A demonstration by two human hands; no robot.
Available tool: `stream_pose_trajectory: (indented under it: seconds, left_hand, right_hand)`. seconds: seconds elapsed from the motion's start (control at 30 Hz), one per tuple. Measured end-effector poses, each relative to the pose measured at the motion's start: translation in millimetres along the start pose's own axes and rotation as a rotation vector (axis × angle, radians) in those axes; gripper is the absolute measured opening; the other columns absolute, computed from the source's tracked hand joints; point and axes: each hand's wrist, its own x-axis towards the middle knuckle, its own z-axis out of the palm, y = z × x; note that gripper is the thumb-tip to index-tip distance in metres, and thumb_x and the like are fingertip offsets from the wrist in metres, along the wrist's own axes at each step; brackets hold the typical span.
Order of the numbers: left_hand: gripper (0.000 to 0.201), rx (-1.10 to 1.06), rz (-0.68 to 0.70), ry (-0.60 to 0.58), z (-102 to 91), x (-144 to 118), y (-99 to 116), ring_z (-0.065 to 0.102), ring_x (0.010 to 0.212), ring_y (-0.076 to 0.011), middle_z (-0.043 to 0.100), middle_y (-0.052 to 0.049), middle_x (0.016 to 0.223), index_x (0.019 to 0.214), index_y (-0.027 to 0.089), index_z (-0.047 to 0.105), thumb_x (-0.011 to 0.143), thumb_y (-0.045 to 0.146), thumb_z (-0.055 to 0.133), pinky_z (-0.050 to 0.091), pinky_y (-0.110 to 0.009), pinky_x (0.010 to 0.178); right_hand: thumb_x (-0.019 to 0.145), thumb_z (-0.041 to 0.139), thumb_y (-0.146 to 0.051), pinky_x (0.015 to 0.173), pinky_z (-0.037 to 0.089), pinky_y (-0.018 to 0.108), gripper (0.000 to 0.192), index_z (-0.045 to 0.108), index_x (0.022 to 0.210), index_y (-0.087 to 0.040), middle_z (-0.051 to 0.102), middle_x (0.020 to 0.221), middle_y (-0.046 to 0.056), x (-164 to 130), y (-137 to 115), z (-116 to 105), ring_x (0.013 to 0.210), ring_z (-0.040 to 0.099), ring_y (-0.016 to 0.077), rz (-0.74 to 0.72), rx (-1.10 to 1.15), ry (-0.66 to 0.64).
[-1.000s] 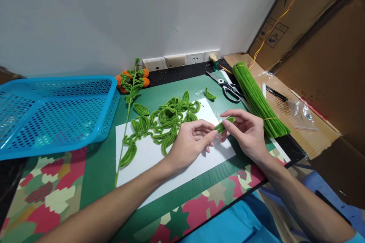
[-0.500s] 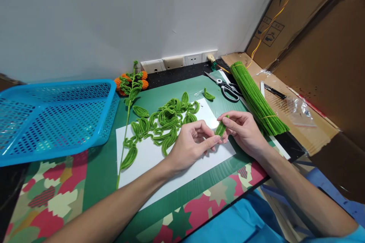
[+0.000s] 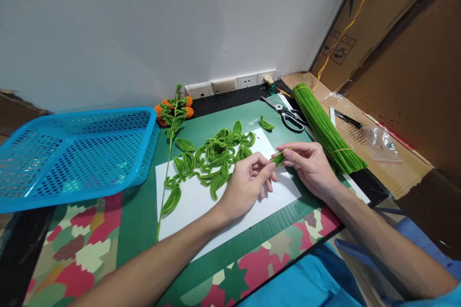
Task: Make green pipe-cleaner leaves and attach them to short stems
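Note:
Between my two hands is a small green pipe-cleaner leaf [image 3: 279,158]. My left hand [image 3: 248,180] pinches its lower left end between thumb and fingers. At the upper right end, the thumb and fingertips of my right hand [image 3: 309,165] grip it too. To the left of my hands, a pile of green pipe-cleaner leaves [image 3: 216,151] lies on a white sheet of paper [image 3: 201,230]. A single leaf [image 3: 266,123] rests apart, near the scissors. Along the paper's left side lies a long green stem [image 3: 167,168] with leaves and orange pipe-cleaner flowers [image 3: 188,112].
A blue plastic basket [image 3: 144,172] stands on the left. Black-handled scissors [image 3: 292,122] lie at the back beside a bundle of green pipe cleaners [image 3: 327,129]. Farther right, a black pen-like tool [image 3: 347,118] and a plastic bag [image 3: 383,146] are on cardboard. Wall sockets [image 3: 247,81] line the back.
The leaf has turned from steeply slanted to nearly level between my fingers. My left hand has shifted slightly. The whole view has moved a little.

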Motion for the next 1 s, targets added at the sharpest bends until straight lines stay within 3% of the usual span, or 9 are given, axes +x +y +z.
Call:
stream_pose_trajectory:
  seconds: [0.27, 0.43, 0.53, 0.73, 0.87, 0.93, 1.0]
  left_hand:
    - [0.035, 0.009, 0.013, 0.039, -2.2, -4.9, 3.5, 0.060, 0.051, -0.0091, 0.071, -0.002, 0.074, 0.084, 0.018, 0.056, 0.095, 0.046, 0.075, 0.048, -0.020, 0.045]
    - [0.035, -0.022, 0.023, 0.091, -1.1, -6.6, 3.8, 0.059, 0.051, -0.0091, 0.070, -0.002, 0.073, 0.083, 0.018, 0.054, 0.097, 0.044, 0.074, 0.047, -0.019, 0.044]
    - [0.036, -0.054, 0.057, 0.166, -0.8, -5.5, 0.5, 0.058, 0.049, -0.0085, 0.069, -0.001, 0.072, 0.084, 0.019, 0.053, 0.098, 0.045, 0.073, 0.044, -0.019, 0.043]
    - [0.037, -0.118, 0.105, 0.327, -2.6, -3.5, -5.0, 0.058, 0.051, -0.0083, 0.064, 0.002, 0.073, 0.087, 0.020, 0.050, 0.097, 0.046, 0.073, 0.041, -0.017, 0.040]
    - [0.035, -0.192, 0.039, 0.309, -2.9, -6.1, -6.1, 0.056, 0.043, -0.0058, 0.064, 0.004, 0.077, 0.092, 0.020, 0.049, 0.099, 0.046, 0.071, 0.036, -0.015, 0.036]
    - [0.034, -0.249, 0.003, 0.284, -2.0, -7.2, -5.1, 0.057, 0.043, -0.0062, 0.065, 0.004, 0.080, 0.093, 0.020, 0.049, 0.100, 0.048, 0.068, 0.036, -0.015, 0.036]
    - [0.033, -0.296, -0.010, 0.285, -1.1, -7.7, -3.1, 0.058, 0.043, -0.0061, 0.064, 0.004, 0.080, 0.095, 0.021, 0.048, 0.103, 0.049, 0.065, 0.037, -0.016, 0.037]
  right_hand:
    - [0.067, 0.100, -0.037, 0.062, 0.058, 0.025, 0.031, 0.085, 0.082, -0.015, 0.081, 0.077, 0.008, 12.8, -20.3, 14.5, 0.064, 0.072, 0.0145, 0.187, 0.077, -0.049]
    - [0.065, 0.101, -0.034, 0.058, 0.055, 0.022, 0.030, 0.082, 0.076, -0.014, 0.077, 0.071, 0.003, 29.5, -24.7, 13.8, 0.055, 0.064, 0.0092, 0.383, 0.137, -0.205]
    - [0.070, 0.098, -0.035, 0.061, 0.055, 0.022, 0.029, 0.079, 0.073, -0.014, 0.077, 0.073, 0.002, 39.5, -23.2, 18.3, 0.058, 0.064, 0.0085, 0.408, 0.198, -0.280]
    - [0.067, 0.100, -0.031, 0.057, 0.055, 0.022, 0.032, 0.076, 0.082, -0.016, 0.076, 0.075, 0.001, 51.3, -7.6, 40.5, 0.061, 0.064, 0.0111, 0.374, 0.321, -0.228]
    - [0.074, 0.096, -0.035, 0.055, 0.056, 0.022, 0.035, 0.077, 0.098, -0.018, 0.076, 0.073, 0.000, 51.0, 1.7, 42.9, 0.056, 0.065, 0.0106, 0.365, 0.286, -0.215]
    - [0.085, 0.088, -0.038, 0.057, 0.059, 0.024, 0.033, 0.078, 0.110, -0.020, 0.078, 0.076, 0.003, 48.9, 2.0, 38.0, 0.060, 0.070, 0.0139, 0.239, 0.152, -0.201]
    - [0.095, 0.078, -0.033, 0.066, 0.065, 0.029, 0.022, 0.080, 0.113, -0.021, 0.083, 0.096, 0.008, 47.0, 0.6, 31.2, 0.077, 0.079, 0.0189, -0.057, -0.087, -0.146]
